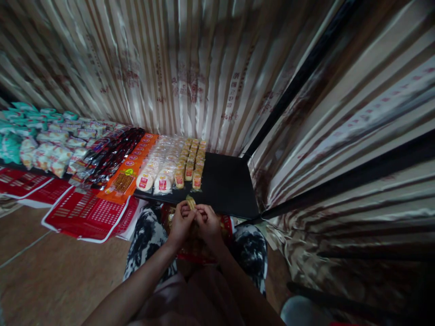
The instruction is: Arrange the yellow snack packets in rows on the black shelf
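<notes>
Between my two hands is a small yellow wrapped snack [190, 202], held at the near edge of the black shelf [229, 181]. Fingers of my left hand [182, 219] are closed around its left side. My right hand [208, 222] pinches it from the right, thumbs close together. Beneath both hands, a red bag [204, 256] with packets inside rests on my lap, partly covered by my arms. Just beyond, rows of similar yellow wrapped snacks [190, 163] stand on the shelf, beside rows of round white crackers [163, 182] in clear wrappers.
Further left lie an orange snack bag [131, 165], dark red packets [115, 151], white packets [56, 151] and green packets [13, 140]. Red printed bags [90, 213] hang below the shelf edge. Black frame bars [292, 86] and a striped curtain [190, 59] enclose the back and right.
</notes>
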{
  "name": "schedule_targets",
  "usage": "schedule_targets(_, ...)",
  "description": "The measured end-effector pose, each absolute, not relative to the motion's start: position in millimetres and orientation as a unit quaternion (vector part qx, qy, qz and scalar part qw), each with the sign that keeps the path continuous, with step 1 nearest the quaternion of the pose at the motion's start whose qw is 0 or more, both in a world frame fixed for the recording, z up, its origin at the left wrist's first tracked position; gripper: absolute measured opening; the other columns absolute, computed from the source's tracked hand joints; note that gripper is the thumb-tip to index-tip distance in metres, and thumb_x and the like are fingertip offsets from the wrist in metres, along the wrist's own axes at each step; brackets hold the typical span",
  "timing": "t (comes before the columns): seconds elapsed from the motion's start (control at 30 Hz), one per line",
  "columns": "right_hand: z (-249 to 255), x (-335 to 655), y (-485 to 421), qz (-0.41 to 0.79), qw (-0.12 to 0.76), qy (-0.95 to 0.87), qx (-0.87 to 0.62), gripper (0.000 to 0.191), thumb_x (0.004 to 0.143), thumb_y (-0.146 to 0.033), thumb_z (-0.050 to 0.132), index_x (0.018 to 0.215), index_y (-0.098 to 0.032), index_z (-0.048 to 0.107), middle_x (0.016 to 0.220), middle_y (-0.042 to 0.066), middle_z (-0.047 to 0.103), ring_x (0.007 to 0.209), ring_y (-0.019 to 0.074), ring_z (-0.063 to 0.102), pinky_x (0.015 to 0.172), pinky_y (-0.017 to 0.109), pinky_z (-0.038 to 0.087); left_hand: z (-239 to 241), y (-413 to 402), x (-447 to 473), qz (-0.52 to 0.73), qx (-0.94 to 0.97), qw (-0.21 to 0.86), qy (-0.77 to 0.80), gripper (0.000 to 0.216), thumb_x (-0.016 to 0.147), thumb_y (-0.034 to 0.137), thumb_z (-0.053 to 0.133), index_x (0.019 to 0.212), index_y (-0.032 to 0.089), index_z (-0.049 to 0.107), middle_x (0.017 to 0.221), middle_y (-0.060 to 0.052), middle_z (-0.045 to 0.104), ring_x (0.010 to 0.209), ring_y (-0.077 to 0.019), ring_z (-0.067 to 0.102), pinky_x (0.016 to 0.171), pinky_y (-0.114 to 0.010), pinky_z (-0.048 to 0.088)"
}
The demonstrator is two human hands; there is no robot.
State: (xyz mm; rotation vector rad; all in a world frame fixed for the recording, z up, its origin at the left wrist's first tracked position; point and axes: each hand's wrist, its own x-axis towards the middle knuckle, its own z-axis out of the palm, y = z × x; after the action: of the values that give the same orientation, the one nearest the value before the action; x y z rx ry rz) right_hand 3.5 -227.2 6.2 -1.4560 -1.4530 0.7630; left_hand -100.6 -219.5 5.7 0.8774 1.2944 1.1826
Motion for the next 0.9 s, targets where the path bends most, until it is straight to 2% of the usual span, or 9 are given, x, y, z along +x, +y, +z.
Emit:
schedule_targets(0.1, 5, 7, -226, 0.312, 0.441, -0.602, -0.588, 0.018, 0.079, -0.023, 0.047, 0.088, -0.019, 0.062, 0.084, 0.004, 0.062, 0.073, 0.0138, 0.058, 0.062, 0.023, 0.047, 2, -221, -103, 0.514, 0.359, 0.572, 0.53, 0.075, 0.068, 0.04, 0.067, 0.129, 0.015, 0.032, 0.086, -0.004, 0.06, 0.071, -0.0116, 0.06, 0.066, -0.024, 0.048)
schedule_targets(0.17, 5, 8, -226, 0.312, 0.436, -0.604, -0.589, 0.019, 0.079, -0.023, 0.047, 0.088, -0.019, 0.063, 0.084, 0.003, 0.063, 0.071, 0.0135, 0.059, 0.061, 0.022, 0.047, 1, -222, -105, 0.512, 0.362, 0.584, 0.516, 0.08, 0.069, 0.04, 0.066, 0.134, 0.019, 0.025, 0.079, 0.001, 0.057, 0.063, -0.0086, 0.058, 0.06, -0.021, 0.047)
schedule_targets(0.23, 5, 9, -227, 0.328, 0.436, -0.596, -0.589, 0.019, 0.079, -0.025, 0.048, 0.087, -0.019, 0.063, 0.082, 0.003, 0.064, 0.068, 0.0131, 0.059, 0.059, 0.022, 0.047, 1, -223, -106, 0.499, 0.358, 0.606, 0.506, 0.072, 0.068, 0.039, 0.067, 0.129, 0.021, 0.034, 0.075, 0.004, 0.055, 0.059, -0.0069, 0.056, 0.056, -0.019, 0.046)
schedule_targets(0.33, 2, 11, -227, 0.382, 0.438, -0.57, -0.58, 0.02, 0.079, -0.029, 0.048, 0.085, -0.018, 0.063, 0.078, 0.003, 0.065, 0.067, 0.014, 0.06, 0.061, 0.024, 0.048, 3, -223, -108, 0.481, 0.327, 0.64, 0.502, 0.052, 0.062, 0.035, 0.072, 0.106, 0.018, 0.05, 0.075, 0.004, 0.057, 0.061, -0.0076, 0.058, 0.055, -0.018, 0.048)
schedule_targets(0.43, -4, 12, -227, 0.432, 0.468, -0.521, -0.568, 0.024, 0.076, -0.035, 0.053, 0.089, -0.019, 0.063, 0.084, 0.005, 0.068, 0.075, 0.0163, 0.062, 0.068, 0.028, 0.05, 4, -224, -110, 0.499, 0.26, 0.643, 0.52, 0.043, 0.061, 0.03, 0.074, 0.094, 0.017, 0.049, 0.075, 0.002, 0.06, 0.063, -0.0094, 0.061, 0.056, -0.019, 0.051)
schedule_targets(0.57, -12, 13, -226, 0.488, 0.521, -0.433, -0.55, 0.037, 0.065, -0.041, 0.066, 0.095, -0.019, 0.062, 0.093, 0.007, 0.068, 0.087, 0.0196, 0.063, 0.077, 0.032, 0.05, 8, -224, -114, 0.474, 0.18, 0.664, 0.549, 0.03, 0.073, 0.028, 0.067, 0.09, 0.015, 0.047, 0.073, -0.004, 0.064, 0.051, -0.0104, 0.062, 0.05, -0.021, 0.052)
schedule_targets(0.7, -12, 11, -226, 0.538, 0.522, -0.396, -0.531, 0.037, 0.061, -0.042, 0.07, 0.088, -0.018, 0.063, 0.089, 0.006, 0.068, 0.084, 0.019, 0.063, 0.083, 0.034, 0.049, 14, -226, -114, 0.449, 0.177, 0.673, 0.56, 0.019, 0.082, 0.028, 0.057, 0.088, 0.013, 0.048, 0.07, -0.006, 0.065, 0.047, -0.0113, 0.062, 0.044, -0.019, 0.049)
schedule_targets(0.8, -8, 11, -227, 0.55, 0.523, -0.378, -0.53, 0.036, 0.061, -0.043, 0.071, 0.085, -0.018, 0.064, 0.085, 0.005, 0.068, 0.08, 0.0179, 0.063, 0.077, 0.032, 0.049, 16, -226, -114, 0.457, 0.178, 0.663, 0.566, 0.018, 0.081, 0.026, 0.058, 0.088, 0.014, 0.047, 0.071, -0.004, 0.065, 0.049, -0.0095, 0.061, 0.045, -0.017, 0.047)
schedule_targets(0.9, -4, 12, -227, 0.578, 0.511, -0.35, -0.532, 0.039, 0.063, -0.044, 0.069, 0.092, -0.02, 0.063, 0.092, 0.005, 0.067, 0.08, 0.0173, 0.062, 0.067, 0.027, 0.049, 16, -224, -116, 0.496, 0.2, 0.646, 0.545, 0.029, 0.072, 0.022, 0.066, 0.09, 0.018, 0.044, 0.077, -0.001, 0.064, 0.055, -0.009, 0.062, 0.045, -0.014, 0.043)
